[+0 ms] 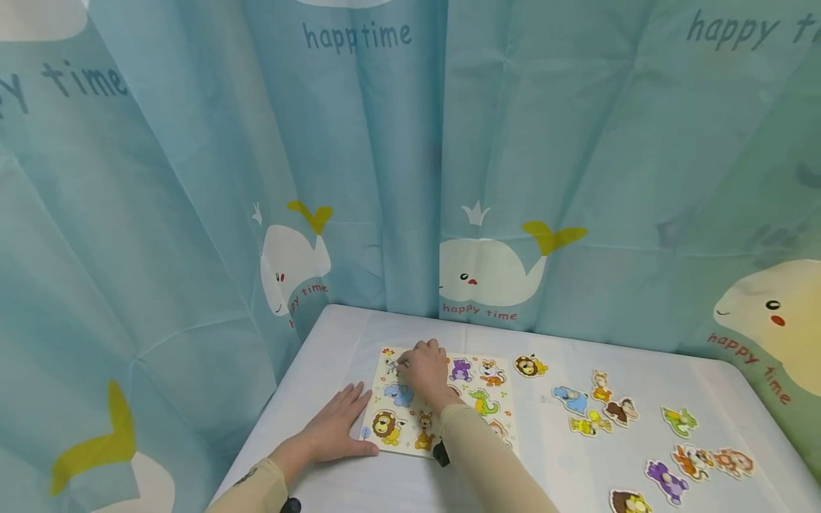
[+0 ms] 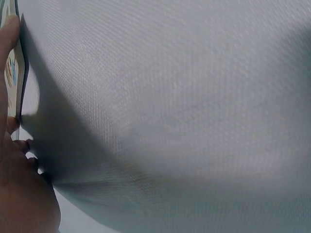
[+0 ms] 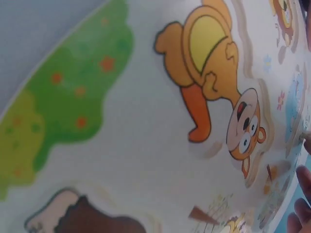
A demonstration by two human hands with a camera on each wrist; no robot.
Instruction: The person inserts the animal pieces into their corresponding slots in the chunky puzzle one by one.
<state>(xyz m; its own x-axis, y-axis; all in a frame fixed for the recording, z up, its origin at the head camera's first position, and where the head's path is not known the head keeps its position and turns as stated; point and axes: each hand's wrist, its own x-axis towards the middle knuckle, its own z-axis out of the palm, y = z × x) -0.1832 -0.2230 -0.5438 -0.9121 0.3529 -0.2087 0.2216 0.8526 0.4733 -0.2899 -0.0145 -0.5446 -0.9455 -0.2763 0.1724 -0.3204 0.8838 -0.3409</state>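
Observation:
A flat puzzle board [image 1: 442, 445] with printed animals lies on the white table. My left hand [image 1: 336, 425] rests at its near left corner, fingers extended along the left edge and thumb by the front edge. In the left wrist view that hand [image 2: 22, 199] shows beside the board's rim [image 2: 20, 82]. Over the board's far left corner, my right hand [image 1: 425, 369] pinches a zebra puzzle piece [image 1: 390, 367] at its slot; the fingers partly cover it. The right wrist view catches only fingertips [image 3: 304, 179] at its right border, beyond the printed kangaroo [image 3: 214, 63].
Right of the board lie loose animal pieces: a lion [image 1: 529, 365], a blue elephant [image 1: 570, 400], a kangaroo [image 1: 601, 385], a giraffe [image 1: 590, 424], a crocodile [image 1: 678, 421], a purple hippo [image 1: 667, 482] and several others. A blue whale-print curtain [image 1: 398, 178] hangs behind the table.

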